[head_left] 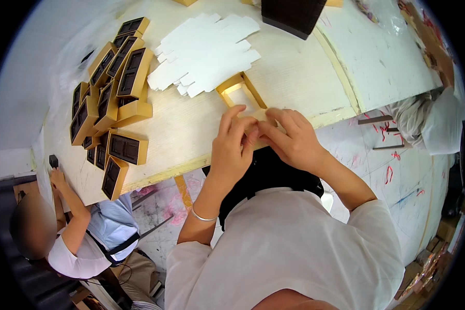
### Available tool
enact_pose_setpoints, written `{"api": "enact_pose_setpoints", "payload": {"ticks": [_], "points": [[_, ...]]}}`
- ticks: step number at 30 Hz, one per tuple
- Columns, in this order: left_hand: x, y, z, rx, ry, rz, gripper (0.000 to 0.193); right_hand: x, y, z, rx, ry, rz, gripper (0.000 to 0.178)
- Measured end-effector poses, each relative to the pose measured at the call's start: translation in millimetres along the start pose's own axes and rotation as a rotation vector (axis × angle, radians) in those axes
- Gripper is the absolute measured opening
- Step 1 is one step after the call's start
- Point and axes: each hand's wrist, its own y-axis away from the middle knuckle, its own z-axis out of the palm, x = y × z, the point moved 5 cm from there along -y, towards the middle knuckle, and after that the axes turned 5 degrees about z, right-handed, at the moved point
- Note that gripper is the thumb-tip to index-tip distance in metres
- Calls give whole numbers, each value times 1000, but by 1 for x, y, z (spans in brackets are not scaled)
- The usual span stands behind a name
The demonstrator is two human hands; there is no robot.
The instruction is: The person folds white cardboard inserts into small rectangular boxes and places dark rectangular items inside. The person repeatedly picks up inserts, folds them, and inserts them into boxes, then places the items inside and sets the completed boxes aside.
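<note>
The gold box (pixel 254 91) is on the surface (pixel 310 77), to the right of the white card pile (pixel 206 51) and closer to you. Your left hand (pixel 232 147) and right hand (pixel 298 140) pinch its near end. Best press softly and evenly, so the thin walls don't bend.

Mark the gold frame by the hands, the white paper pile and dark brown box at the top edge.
Gold frame (pixel 253 91): head view, right wall.
White paper pile (pixel 206 52): head view, middle.
Dark brown box (pixel 293 14): head view, large face.
</note>
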Motion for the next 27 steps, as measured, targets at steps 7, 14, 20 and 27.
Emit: {"api": "enact_pose_setpoints", "payload": {"ticks": [7, 14, 20, 27], "points": [[0, 7, 4, -74, -300, 182, 15, 5, -3, 14, -413, 53, 62, 14], [10, -7, -23, -269, -355, 216, 28, 28, -39, -22, -473, -613, 388, 21], [0, 1, -28, -137, -388, 169, 36, 133, -122, -109, 339, 578, 77, 26], [-19, 12, -40, 42, -319, 10, 65, 150, -146, -110, 56, 539, 173, 11]]}}
